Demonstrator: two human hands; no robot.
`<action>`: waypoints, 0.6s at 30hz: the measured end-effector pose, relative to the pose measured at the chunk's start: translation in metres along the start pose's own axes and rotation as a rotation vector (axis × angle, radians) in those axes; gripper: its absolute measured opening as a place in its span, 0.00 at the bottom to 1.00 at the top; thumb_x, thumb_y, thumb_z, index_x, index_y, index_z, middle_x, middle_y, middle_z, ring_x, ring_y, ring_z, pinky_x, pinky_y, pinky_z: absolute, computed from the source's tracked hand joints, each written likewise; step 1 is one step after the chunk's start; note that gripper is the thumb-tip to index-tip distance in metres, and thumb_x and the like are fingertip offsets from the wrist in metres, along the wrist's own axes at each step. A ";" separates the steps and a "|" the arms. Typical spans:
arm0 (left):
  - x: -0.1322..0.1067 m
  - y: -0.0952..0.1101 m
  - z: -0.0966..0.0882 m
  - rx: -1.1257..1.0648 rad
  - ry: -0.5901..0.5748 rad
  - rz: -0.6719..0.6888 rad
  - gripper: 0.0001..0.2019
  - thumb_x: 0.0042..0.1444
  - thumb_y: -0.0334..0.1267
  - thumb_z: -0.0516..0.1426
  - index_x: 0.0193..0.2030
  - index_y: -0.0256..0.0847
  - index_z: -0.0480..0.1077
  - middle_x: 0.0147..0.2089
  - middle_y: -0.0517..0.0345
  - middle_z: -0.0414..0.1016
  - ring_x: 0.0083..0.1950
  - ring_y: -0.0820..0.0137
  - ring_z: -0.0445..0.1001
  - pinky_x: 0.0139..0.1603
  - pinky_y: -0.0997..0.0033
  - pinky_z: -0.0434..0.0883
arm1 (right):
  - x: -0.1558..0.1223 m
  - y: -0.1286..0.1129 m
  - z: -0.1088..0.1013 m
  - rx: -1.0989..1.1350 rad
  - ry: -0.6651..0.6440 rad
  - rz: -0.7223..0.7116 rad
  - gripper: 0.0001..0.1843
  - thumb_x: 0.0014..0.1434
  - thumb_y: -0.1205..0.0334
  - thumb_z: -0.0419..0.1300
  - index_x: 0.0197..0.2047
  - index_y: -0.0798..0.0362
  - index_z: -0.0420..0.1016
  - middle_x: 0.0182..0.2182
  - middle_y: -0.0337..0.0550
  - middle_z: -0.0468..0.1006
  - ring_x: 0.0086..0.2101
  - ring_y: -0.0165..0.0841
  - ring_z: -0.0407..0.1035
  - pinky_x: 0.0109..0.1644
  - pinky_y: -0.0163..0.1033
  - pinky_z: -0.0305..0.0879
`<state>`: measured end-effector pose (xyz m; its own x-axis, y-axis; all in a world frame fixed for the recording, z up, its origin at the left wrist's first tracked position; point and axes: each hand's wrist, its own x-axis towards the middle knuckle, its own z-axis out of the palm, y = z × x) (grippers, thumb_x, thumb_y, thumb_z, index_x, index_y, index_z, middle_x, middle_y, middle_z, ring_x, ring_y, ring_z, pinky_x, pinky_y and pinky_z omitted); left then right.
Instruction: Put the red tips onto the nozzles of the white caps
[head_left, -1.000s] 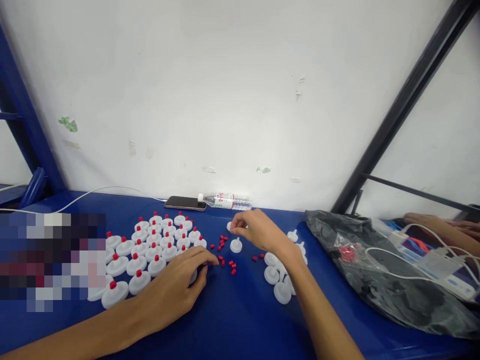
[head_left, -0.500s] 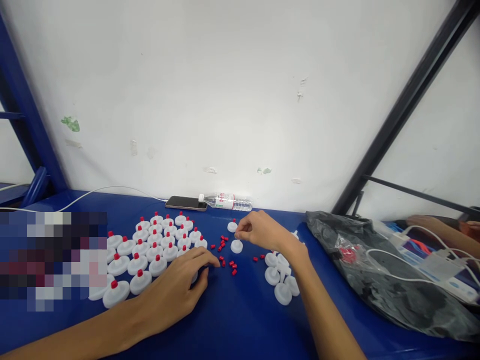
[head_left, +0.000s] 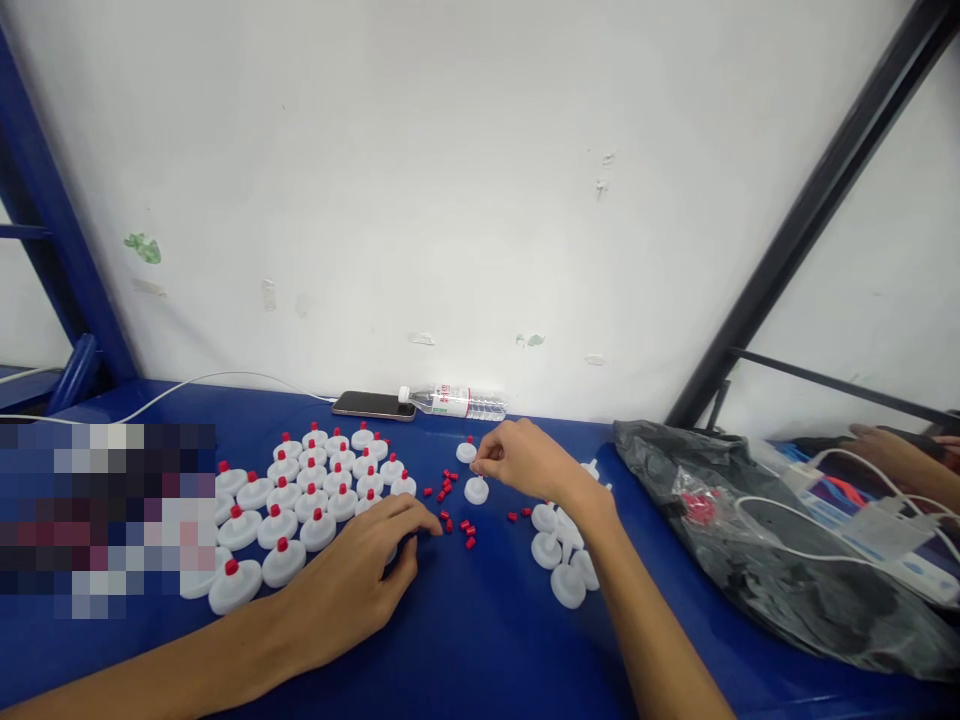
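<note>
My right hand (head_left: 514, 458) pinches at the spout of a white spout lid (head_left: 476, 491) standing on the blue table. Its fingertips hide the top of the spout, so whether a red cap is there I cannot make out. Just behind stands another white lid with a red tip (head_left: 466, 452). My left hand (head_left: 382, 550) lies with fingers loosely stretched, palm down, nothing visible in it. By its fingertips are several loose small red caps (head_left: 448, 480). Left of it stand many white lids with red caps (head_left: 282, 563). Under my right forearm lie several uncapped white lids (head_left: 568, 586).
A phone (head_left: 373, 405) on a white cable and a lying water bottle (head_left: 465, 402) rest by the wall. To the right, a dark plastic bag (head_left: 787, 590) bears a small clear bag of red pieces (head_left: 701, 507) and a power strip with cables (head_left: 919, 570). Blue table (head_left: 487, 650).
Both hands hold almost the same pose, the right still at the spout of the white lid. The whole view has shifted very slightly.
</note>
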<state>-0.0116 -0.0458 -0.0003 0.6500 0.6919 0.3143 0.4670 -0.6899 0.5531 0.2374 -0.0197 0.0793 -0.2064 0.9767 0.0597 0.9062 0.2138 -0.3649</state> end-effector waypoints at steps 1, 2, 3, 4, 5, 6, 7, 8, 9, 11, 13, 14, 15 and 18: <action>0.000 0.000 0.000 0.001 -0.001 0.001 0.17 0.67 0.30 0.45 0.51 0.49 0.72 0.52 0.56 0.78 0.54 0.63 0.77 0.58 0.61 0.73 | 0.000 0.001 -0.001 -0.002 0.001 0.000 0.09 0.61 0.60 0.64 0.32 0.50 0.85 0.33 0.42 0.86 0.33 0.36 0.77 0.33 0.36 0.62; 0.000 0.000 0.000 0.002 -0.002 0.001 0.17 0.67 0.29 0.45 0.50 0.48 0.72 0.52 0.56 0.78 0.54 0.63 0.77 0.58 0.61 0.73 | 0.000 0.001 -0.002 -0.002 0.002 0.000 0.09 0.62 0.60 0.64 0.32 0.50 0.85 0.33 0.41 0.86 0.34 0.36 0.77 0.34 0.36 0.63; 0.000 0.001 0.000 0.004 -0.002 0.003 0.17 0.67 0.29 0.46 0.50 0.48 0.73 0.52 0.56 0.78 0.54 0.63 0.77 0.58 0.61 0.73 | 0.000 0.002 -0.002 -0.002 0.004 0.001 0.09 0.62 0.60 0.64 0.33 0.50 0.85 0.34 0.41 0.87 0.35 0.36 0.78 0.35 0.36 0.63; 0.000 0.001 -0.001 0.005 -0.001 0.004 0.17 0.67 0.29 0.46 0.50 0.48 0.73 0.52 0.56 0.78 0.54 0.63 0.78 0.58 0.61 0.73 | 0.000 0.002 -0.003 -0.002 0.004 0.002 0.08 0.62 0.60 0.64 0.34 0.50 0.85 0.34 0.41 0.87 0.36 0.36 0.78 0.36 0.36 0.64; 0.000 0.002 -0.001 0.005 0.000 0.006 0.17 0.67 0.29 0.46 0.51 0.48 0.73 0.52 0.56 0.78 0.54 0.63 0.78 0.58 0.62 0.73 | 0.000 0.002 -0.003 -0.002 0.004 0.003 0.08 0.62 0.59 0.64 0.34 0.50 0.86 0.34 0.41 0.87 0.36 0.36 0.78 0.36 0.36 0.64; 0.000 0.002 -0.001 0.006 0.003 0.007 0.17 0.67 0.29 0.46 0.50 0.48 0.73 0.52 0.56 0.78 0.54 0.63 0.78 0.57 0.62 0.74 | 0.000 0.002 -0.003 -0.002 0.000 0.005 0.08 0.62 0.59 0.65 0.34 0.49 0.86 0.34 0.41 0.87 0.36 0.36 0.78 0.37 0.36 0.64; 0.000 0.003 -0.002 0.006 0.005 0.009 0.17 0.67 0.30 0.46 0.50 0.48 0.73 0.52 0.56 0.78 0.53 0.63 0.78 0.57 0.62 0.74 | 0.000 0.002 -0.003 -0.002 -0.006 0.006 0.08 0.61 0.59 0.65 0.34 0.49 0.86 0.34 0.41 0.87 0.36 0.37 0.78 0.37 0.36 0.64; 0.000 0.004 -0.002 0.007 0.008 0.011 0.17 0.67 0.30 0.46 0.50 0.48 0.73 0.52 0.56 0.79 0.53 0.63 0.78 0.56 0.63 0.74 | 0.001 0.001 -0.002 -0.002 -0.014 0.008 0.08 0.61 0.59 0.65 0.33 0.49 0.86 0.34 0.41 0.87 0.36 0.37 0.78 0.36 0.36 0.64; 0.000 0.004 -0.002 0.007 0.013 0.012 0.16 0.67 0.30 0.46 0.50 0.48 0.73 0.52 0.55 0.79 0.53 0.63 0.79 0.56 0.63 0.75 | 0.001 0.001 -0.001 0.000 -0.024 0.010 0.08 0.61 0.59 0.66 0.33 0.49 0.86 0.34 0.41 0.87 0.35 0.37 0.78 0.36 0.36 0.63; 0.000 0.004 -0.002 0.009 0.024 0.017 0.16 0.67 0.30 0.47 0.50 0.48 0.74 0.51 0.55 0.79 0.52 0.63 0.79 0.56 0.63 0.75 | 0.002 0.001 0.001 0.009 -0.044 0.018 0.07 0.60 0.59 0.66 0.32 0.50 0.85 0.34 0.42 0.86 0.35 0.37 0.78 0.35 0.36 0.63; 0.001 0.004 -0.002 0.011 0.032 0.023 0.16 0.67 0.30 0.47 0.49 0.48 0.74 0.51 0.55 0.79 0.52 0.63 0.79 0.55 0.63 0.75 | 0.003 0.003 0.004 0.034 -0.070 0.029 0.07 0.61 0.59 0.66 0.33 0.51 0.84 0.33 0.43 0.86 0.34 0.37 0.79 0.35 0.36 0.64; 0.001 0.003 -0.002 0.011 0.034 0.026 0.16 0.66 0.30 0.48 0.49 0.48 0.74 0.51 0.55 0.79 0.52 0.63 0.79 0.55 0.64 0.75 | 0.004 0.004 0.005 0.054 -0.088 0.036 0.08 0.61 0.58 0.66 0.33 0.51 0.84 0.32 0.43 0.86 0.33 0.37 0.79 0.35 0.36 0.65; 0.001 0.003 -0.002 0.011 0.036 0.028 0.16 0.66 0.30 0.48 0.49 0.48 0.74 0.51 0.55 0.79 0.52 0.63 0.79 0.55 0.64 0.75 | 0.004 0.006 0.006 0.078 -0.111 0.044 0.08 0.62 0.58 0.65 0.34 0.51 0.84 0.32 0.43 0.86 0.33 0.37 0.79 0.34 0.36 0.66; 0.002 0.003 -0.001 0.010 0.043 0.029 0.15 0.66 0.31 0.48 0.48 0.48 0.74 0.51 0.55 0.80 0.51 0.62 0.80 0.55 0.63 0.76 | 0.005 0.009 0.009 0.165 -0.192 0.068 0.11 0.67 0.59 0.60 0.37 0.53 0.82 0.30 0.43 0.86 0.30 0.35 0.80 0.34 0.34 0.70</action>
<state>-0.0097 -0.0461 0.0027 0.6369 0.6801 0.3630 0.4545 -0.7116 0.5358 0.2410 -0.0134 0.0684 -0.2278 0.9633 -0.1418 0.8509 0.1262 -0.5099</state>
